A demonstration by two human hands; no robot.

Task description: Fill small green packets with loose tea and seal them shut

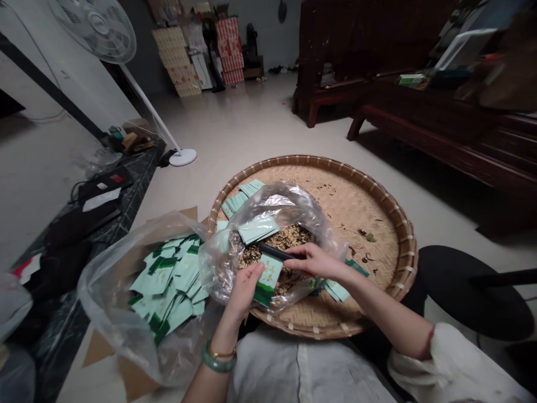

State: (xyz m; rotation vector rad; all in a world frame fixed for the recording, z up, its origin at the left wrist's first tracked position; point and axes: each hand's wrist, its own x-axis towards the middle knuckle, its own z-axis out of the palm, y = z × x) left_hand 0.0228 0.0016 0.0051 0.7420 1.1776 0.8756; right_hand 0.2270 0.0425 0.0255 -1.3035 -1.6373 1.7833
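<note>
My left hand pinches a light green packet with a dark green band at its lower end. My right hand grips a slim black tool, which lies across the packet's upper edge; its exact kind I cannot make out. Both hands are above an open clear plastic bag filled with a loose dried mix of pale and dark bits. On the mix, at the bag's far left side, rests a stack of green packets. The bag sits in a round woven bamboo tray.
Left of the tray, a large plastic bag holds many green packets. More packets lie in the tray. A white standing fan is at the left; dark wooden furniture and a black round base are at the right.
</note>
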